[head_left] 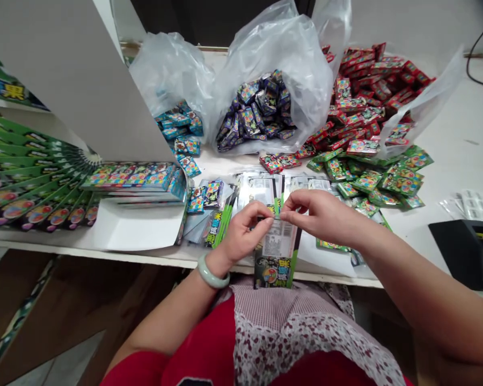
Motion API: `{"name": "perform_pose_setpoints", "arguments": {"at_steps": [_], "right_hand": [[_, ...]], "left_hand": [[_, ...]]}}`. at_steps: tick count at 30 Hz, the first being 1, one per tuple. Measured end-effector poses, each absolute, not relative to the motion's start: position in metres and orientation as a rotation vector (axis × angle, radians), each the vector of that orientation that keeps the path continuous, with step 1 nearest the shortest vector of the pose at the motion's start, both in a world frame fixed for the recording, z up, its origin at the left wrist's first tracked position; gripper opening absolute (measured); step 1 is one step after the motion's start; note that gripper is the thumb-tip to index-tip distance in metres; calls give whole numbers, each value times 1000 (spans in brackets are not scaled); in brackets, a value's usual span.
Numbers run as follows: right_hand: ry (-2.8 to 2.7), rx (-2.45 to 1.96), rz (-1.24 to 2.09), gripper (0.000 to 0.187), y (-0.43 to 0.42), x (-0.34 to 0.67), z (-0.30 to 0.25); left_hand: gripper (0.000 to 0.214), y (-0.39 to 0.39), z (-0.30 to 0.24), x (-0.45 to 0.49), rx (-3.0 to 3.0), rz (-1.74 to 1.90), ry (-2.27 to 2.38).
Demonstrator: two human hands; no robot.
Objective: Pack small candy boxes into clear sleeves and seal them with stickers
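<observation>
Just above the table's front edge, a long green-edged printed packet (276, 257) stands nearly upright, with a white label panel on its upper part. My left hand (243, 233), with a pale green jade bangle (212, 272) on the wrist, pinches its upper edge from the left. My right hand (317, 214) pinches the same edge from the right, fingertips almost meeting those of my left hand. A small green piece shows between the fingers, and what it is stays hidden.
Clear plastic bags hold blue, dark purple and red candy packets at the back, with green packets loose at right. Fanned green cards and stacked boxes lie left beside a white board. A black tape dispenser (467, 252) stands at right.
</observation>
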State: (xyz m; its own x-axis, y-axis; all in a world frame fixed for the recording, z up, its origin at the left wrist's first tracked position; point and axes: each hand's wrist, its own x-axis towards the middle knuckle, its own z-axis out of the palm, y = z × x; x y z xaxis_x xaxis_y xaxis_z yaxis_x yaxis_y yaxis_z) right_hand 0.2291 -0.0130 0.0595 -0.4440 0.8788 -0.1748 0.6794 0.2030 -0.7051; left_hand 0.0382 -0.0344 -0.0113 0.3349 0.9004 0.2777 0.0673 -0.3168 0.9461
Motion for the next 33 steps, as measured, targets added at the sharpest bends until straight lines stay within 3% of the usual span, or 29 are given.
{"name": "perform_pose_setpoints", "arguments": {"at_steps": [10,13,18,21,24,27,28,33], "right_hand": [[-2175,-1580,1096,12,-9,225,54],[-2007,-1536,1362,9,0,228,45],[-1465,-1390,2144,7,12,223,31],[-1245,-1277,2248,11,14,228,24],[-1357,-1273,1920,13,4,264,17],[-1477,-1787,936,16,-9,334,5],[-1413,-1898,777,19,-12,359,0],[-1267,-2154,476,30,4,431,-26]], "left_hand": [[12,-33,-21,46,1630,1179,923],[12,-32,-17,43,1685,1203,881],[18,-28,-8,37,1904,1019,933],[20,-21,-6,35,1971,929,995],[17,-15,-3,23,1832,1003,1229],[21,-9,0,3,1423,1234,1600],[22,-7,0,-3,1278,1289,1668],[20,2,-4,-1,860,1313,1590]]}}
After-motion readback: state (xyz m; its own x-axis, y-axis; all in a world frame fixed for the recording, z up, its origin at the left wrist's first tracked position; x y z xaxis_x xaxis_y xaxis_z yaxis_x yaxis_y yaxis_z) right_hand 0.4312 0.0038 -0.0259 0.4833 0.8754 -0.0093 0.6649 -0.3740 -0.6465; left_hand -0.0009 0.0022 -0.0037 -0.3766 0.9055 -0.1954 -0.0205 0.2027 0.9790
